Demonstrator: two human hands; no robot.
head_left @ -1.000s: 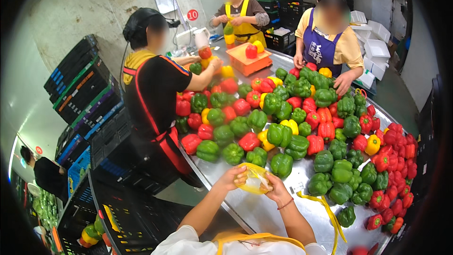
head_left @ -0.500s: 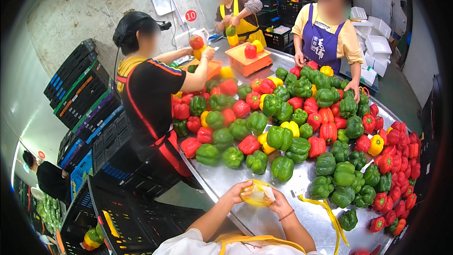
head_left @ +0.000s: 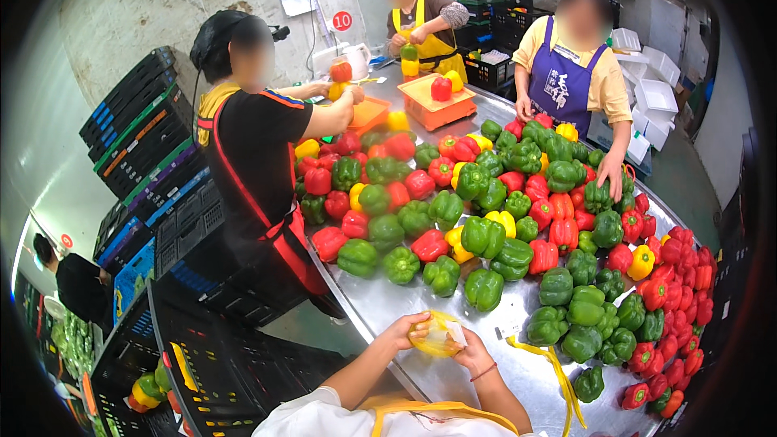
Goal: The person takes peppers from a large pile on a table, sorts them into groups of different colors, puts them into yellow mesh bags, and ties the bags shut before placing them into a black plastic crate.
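My left hand [head_left: 403, 333] and my right hand [head_left: 474, 354] are over the near edge of a metal table [head_left: 364, 295]. Between them they hold a yellow mesh bag [head_left: 435, 339], fingers curled around its sides. A white label [head_left: 456, 333] shows at the bag's right side, by my right fingers. No pepper can be made out inside the bag. Beyond my hands lies a loose heap of bell peppers, with a green pepper [head_left: 483, 290] closest. To the right of my right hand, flat yellow mesh strips [head_left: 568, 384] lie on the metal.
Green peppers [head_left: 584, 307] and piled red peppers [head_left: 680, 295] fill the table's right side. Orange trays [head_left: 437, 110] stand at the far end. Co-workers stand left, far and right, one in a purple apron [head_left: 560, 85]. Black crates [head_left: 235, 372] sit at my left.
The view has shifted slightly. Between my hands the mesh bag looks a little more spread. The right co-worker's hand has come down onto a green pepper.
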